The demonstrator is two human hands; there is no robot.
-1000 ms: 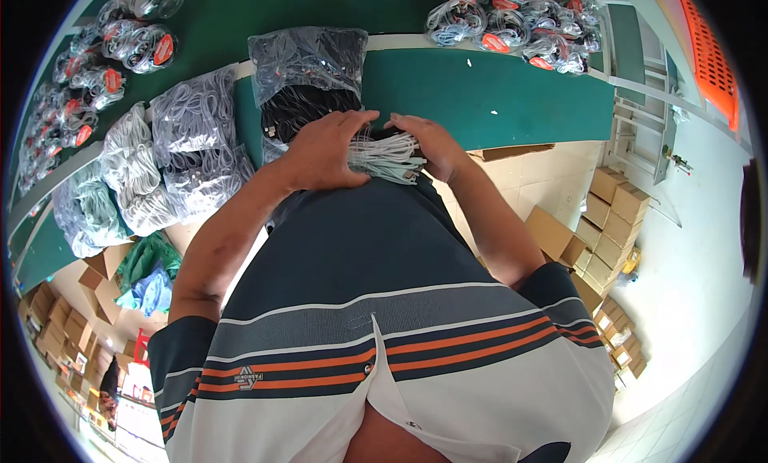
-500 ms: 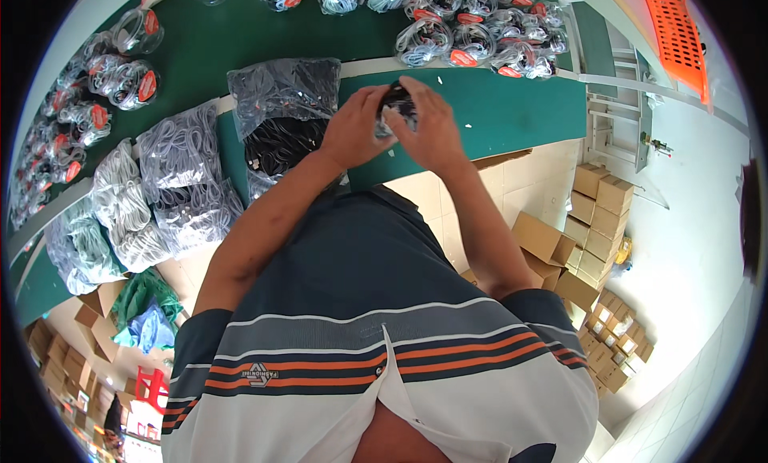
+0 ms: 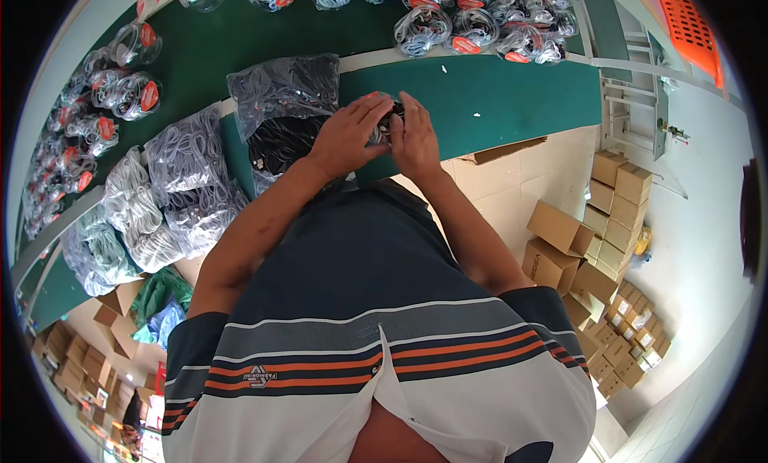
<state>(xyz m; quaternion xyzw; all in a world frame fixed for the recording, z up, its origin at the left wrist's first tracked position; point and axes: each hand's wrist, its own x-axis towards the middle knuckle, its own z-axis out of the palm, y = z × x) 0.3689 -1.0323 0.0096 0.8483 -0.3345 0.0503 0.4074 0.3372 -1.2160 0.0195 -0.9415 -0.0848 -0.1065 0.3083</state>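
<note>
So the person's got both hands wrapped around a small cable coil (image 3: 386,127), held just right of the plastic bag of black cables (image 3: 288,87), over the green table (image 3: 496,103). Left hand (image 3: 346,137) curls round one side of the coil, right hand (image 3: 417,143) grips the other. Fingers cover most of it, so can't tell if it's in a container.

Left of that bag there's a clear bag of grey cables (image 3: 186,171), then a bundle of white cables (image 3: 132,207), then a bag of pale green cables (image 3: 98,251). Beyond the bag and off to its right sit round clear containers (image 3: 424,31), coiled cables inside, orange-red labels on them. More labelled containers (image 3: 132,93) are to its left. Well right of the bag, lower down: open cardboard boxes (image 3: 560,227), contents hard to make out.
</note>
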